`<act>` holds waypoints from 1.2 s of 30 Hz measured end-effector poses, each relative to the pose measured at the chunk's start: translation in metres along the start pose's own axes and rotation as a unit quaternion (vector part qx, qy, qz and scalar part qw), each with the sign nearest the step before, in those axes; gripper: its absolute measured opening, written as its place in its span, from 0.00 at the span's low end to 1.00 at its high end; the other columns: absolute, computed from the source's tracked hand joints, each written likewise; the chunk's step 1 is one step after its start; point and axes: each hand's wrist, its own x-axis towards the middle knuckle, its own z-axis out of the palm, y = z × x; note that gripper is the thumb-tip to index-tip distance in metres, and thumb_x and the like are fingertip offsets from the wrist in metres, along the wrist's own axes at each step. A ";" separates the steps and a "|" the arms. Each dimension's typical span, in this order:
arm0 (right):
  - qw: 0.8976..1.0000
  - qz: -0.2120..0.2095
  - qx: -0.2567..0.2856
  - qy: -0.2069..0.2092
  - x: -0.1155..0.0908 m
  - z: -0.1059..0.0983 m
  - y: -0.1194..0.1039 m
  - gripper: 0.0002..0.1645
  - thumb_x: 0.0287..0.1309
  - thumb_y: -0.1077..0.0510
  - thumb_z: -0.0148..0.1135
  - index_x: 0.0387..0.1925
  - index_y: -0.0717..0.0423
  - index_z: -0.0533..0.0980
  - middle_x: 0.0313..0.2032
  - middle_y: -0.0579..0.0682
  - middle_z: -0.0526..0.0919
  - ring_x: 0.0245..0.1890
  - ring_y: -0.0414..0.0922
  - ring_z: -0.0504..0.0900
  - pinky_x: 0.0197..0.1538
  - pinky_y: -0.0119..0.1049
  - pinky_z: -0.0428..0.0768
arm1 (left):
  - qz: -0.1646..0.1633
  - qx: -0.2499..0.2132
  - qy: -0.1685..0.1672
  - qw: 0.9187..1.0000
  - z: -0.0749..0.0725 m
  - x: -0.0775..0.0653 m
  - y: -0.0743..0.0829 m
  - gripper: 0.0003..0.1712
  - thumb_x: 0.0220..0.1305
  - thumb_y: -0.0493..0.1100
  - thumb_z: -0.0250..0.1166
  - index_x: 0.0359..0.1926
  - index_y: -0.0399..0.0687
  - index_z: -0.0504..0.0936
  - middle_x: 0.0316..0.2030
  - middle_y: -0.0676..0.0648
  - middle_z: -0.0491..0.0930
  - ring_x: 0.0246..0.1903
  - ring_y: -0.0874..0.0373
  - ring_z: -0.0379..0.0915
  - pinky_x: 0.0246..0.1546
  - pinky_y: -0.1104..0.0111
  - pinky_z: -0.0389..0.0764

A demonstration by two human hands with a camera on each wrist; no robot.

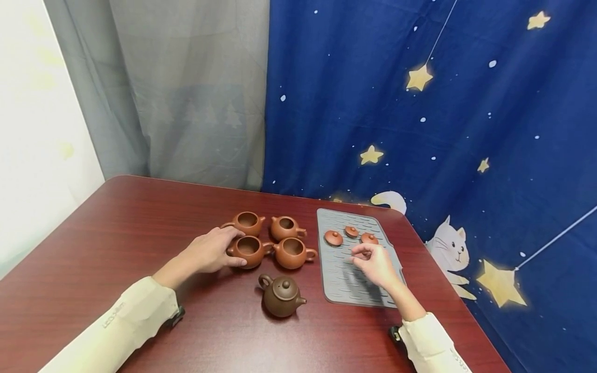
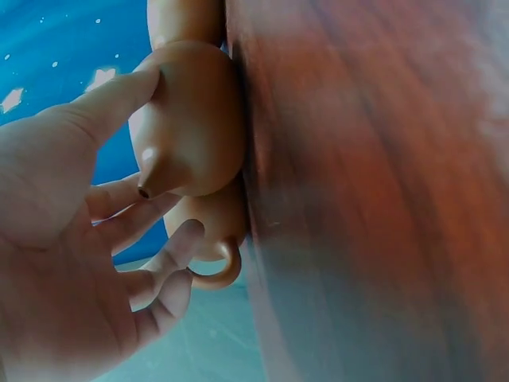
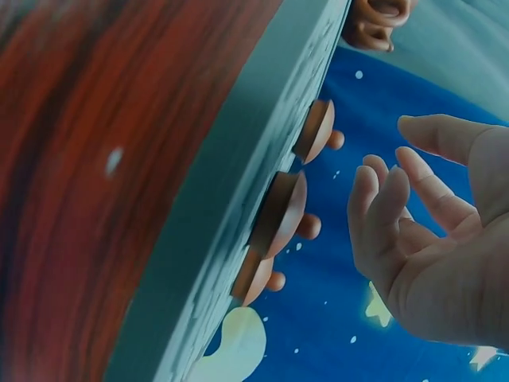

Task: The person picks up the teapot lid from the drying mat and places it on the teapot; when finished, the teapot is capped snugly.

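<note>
My left hand [image 1: 211, 253]: spread, thumb touching the near-left reddish-brown teapot [image 1: 254, 259] on the desk [image 1: 224, 331]. My right hand [image 1: 377, 265]: loosely bent, fingers parted, above the gray mat [image 1: 342, 287], near three lids [image 1: 333, 239].

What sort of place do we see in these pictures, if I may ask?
Probably an indoor room, perhaps in a home or small studio; I cannot tell which. The glossy reddish-brown wood-grained table, the dark-blue star-printed fabric curtain and the grey fabric curtain hanging beside it suggest this.

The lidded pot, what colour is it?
The lidded pot is dark brown; the head view shows it best.
</note>
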 end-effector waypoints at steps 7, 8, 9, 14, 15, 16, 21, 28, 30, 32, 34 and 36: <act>1.000 0.002 -0.016 -0.010 0.001 -0.004 0.011 0.10 0.52 0.65 0.72 0.39 0.64 0.85 0.34 0.53 0.87 0.32 0.49 0.82 0.32 0.31 0.76 | -0.013 -0.008 -0.015 1.000 -0.001 0.003 0.000 0.39 0.51 0.63 0.74 0.58 0.48 0.77 0.55 0.47 0.77 0.54 0.45 0.74 0.45 0.44 0.76; 1.000 0.004 -0.018 -0.011 0.002 -0.005 0.012 0.10 0.53 0.65 0.72 0.39 0.63 0.85 0.34 0.52 0.86 0.32 0.48 0.80 0.32 0.31 0.75 | -0.014 -0.009 -0.017 1.000 -0.001 0.003 0.000 0.39 0.51 0.63 0.74 0.59 0.48 0.76 0.55 0.46 0.77 0.54 0.45 0.74 0.45 0.44 0.76; 1.000 0.005 -0.022 -0.012 0.002 -0.006 0.013 0.10 0.53 0.65 0.71 0.39 0.62 0.85 0.33 0.52 0.86 0.31 0.47 0.79 0.31 0.31 0.74 | -0.016 -0.010 -0.018 1.000 -0.001 0.003 0.000 0.40 0.51 0.64 0.74 0.59 0.48 0.76 0.56 0.46 0.77 0.55 0.44 0.74 0.45 0.44 0.76; 0.998 0.013 -0.054 -0.015 0.006 -0.008 0.018 0.09 0.54 0.62 0.71 0.39 0.57 0.86 0.35 0.50 0.85 0.32 0.46 0.78 0.34 0.35 0.74 | -0.024 -0.012 -0.023 0.999 -0.001 0.004 0.000 0.41 0.50 0.64 0.74 0.60 0.47 0.76 0.56 0.45 0.78 0.57 0.44 0.73 0.47 0.43 0.75; 0.998 0.014 -0.061 -0.015 0.006 -0.009 0.019 0.09 0.54 0.61 0.71 0.39 0.57 0.86 0.35 0.50 0.85 0.32 0.46 0.78 0.35 0.36 0.75 | -0.027 -0.013 -0.026 0.999 -0.002 0.004 0.001 0.41 0.50 0.64 0.74 0.60 0.47 0.76 0.56 0.45 0.78 0.57 0.44 0.73 0.47 0.42 0.75; 0.997 0.017 -0.068 -0.013 0.007 -0.009 0.020 0.09 0.54 0.60 0.72 0.39 0.56 0.87 0.35 0.50 0.86 0.32 0.46 0.79 0.36 0.36 0.75 | -0.029 -0.014 -0.028 0.999 -0.002 0.004 0.001 0.42 0.50 0.64 0.74 0.60 0.47 0.76 0.55 0.45 0.78 0.57 0.44 0.73 0.47 0.42 0.75; 0.997 0.024 -0.073 -0.005 0.011 -0.010 0.024 0.09 0.54 0.57 0.73 0.38 0.54 0.87 0.36 0.51 0.87 0.33 0.47 0.81 0.36 0.38 0.76 | -0.042 -0.020 -0.038 0.998 -0.003 0.006 0.002 0.43 0.49 0.65 0.75 0.60 0.48 0.75 0.55 0.45 0.79 0.56 0.45 0.74 0.46 0.42 0.75; 0.997 0.030 -0.066 0.002 0.013 -0.011 0.025 0.11 0.52 0.59 0.73 0.39 0.57 0.87 0.39 0.53 0.86 0.35 0.49 0.80 0.36 0.37 0.76 | -0.045 -0.025 -0.040 0.998 -0.002 0.006 0.001 0.42 0.49 0.65 0.75 0.60 0.48 0.75 0.54 0.45 0.79 0.56 0.46 0.75 0.46 0.43 0.75; 0.997 0.033 -0.065 0.003 0.014 -0.011 0.026 0.12 0.51 0.59 0.73 0.39 0.57 0.86 0.41 0.54 0.86 0.35 0.48 0.80 0.36 0.36 0.75 | -0.046 -0.027 -0.040 0.998 -0.001 0.006 0.001 0.42 0.49 0.64 0.75 0.60 0.48 0.75 0.54 0.45 0.79 0.56 0.45 0.75 0.46 0.43 0.75; 0.997 0.037 -0.063 0.003 0.015 -0.012 0.027 0.12 0.50 0.60 0.74 0.39 0.58 0.86 0.43 0.56 0.86 0.36 0.49 0.80 0.36 0.35 0.75 | -0.048 -0.027 -0.041 0.998 -0.002 0.006 0.001 0.42 0.49 0.65 0.75 0.60 0.48 0.75 0.55 0.45 0.79 0.56 0.45 0.75 0.46 0.42 0.75; 0.997 0.039 -0.063 0.000 0.016 -0.012 0.027 0.13 0.50 0.60 0.73 0.40 0.58 0.86 0.44 0.56 0.85 0.38 0.49 0.81 0.36 0.35 0.76 | -0.050 -0.026 -0.042 0.998 -0.002 0.006 0.001 0.43 0.49 0.65 0.75 0.61 0.49 0.75 0.55 0.45 0.79 0.55 0.46 0.75 0.46 0.42 0.75; 0.997 0.038 -0.064 -0.002 0.017 -0.013 0.028 0.12 0.51 0.61 0.73 0.40 0.58 0.86 0.45 0.57 0.85 0.39 0.50 0.81 0.37 0.36 0.76 | -0.052 -0.025 -0.043 0.997 -0.003 0.006 0.002 0.43 0.49 0.65 0.75 0.61 0.49 0.75 0.55 0.45 0.79 0.55 0.46 0.75 0.46 0.42 0.75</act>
